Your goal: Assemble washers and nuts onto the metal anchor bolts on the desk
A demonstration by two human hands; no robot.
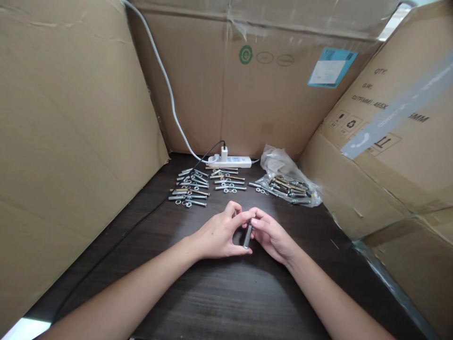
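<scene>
Between my hands, above the dark table, is a grey metal expansion bolt point(248, 236), tilted with its lower end toward me. My left hand point(221, 231) holds it lengthwise, thumb at the lower end and fingers at the upper end. The fingertips of my right hand point(271, 233) are closed around its upper end, where the fingers hide the detail. Beyond my hands, bolts, sleeves, nuts and washers lie in groups: one group point(193, 184) at the left and another group point(230, 182) in the middle.
A clear plastic bag point(279, 163) with more bolts lies at the back right. Behind the groups stands a white power strip point(233, 162) with a plug, a white cable point(166, 80) and a black cable point(130, 231). Cardboard walls point(191, 94) enclose the table on three sides.
</scene>
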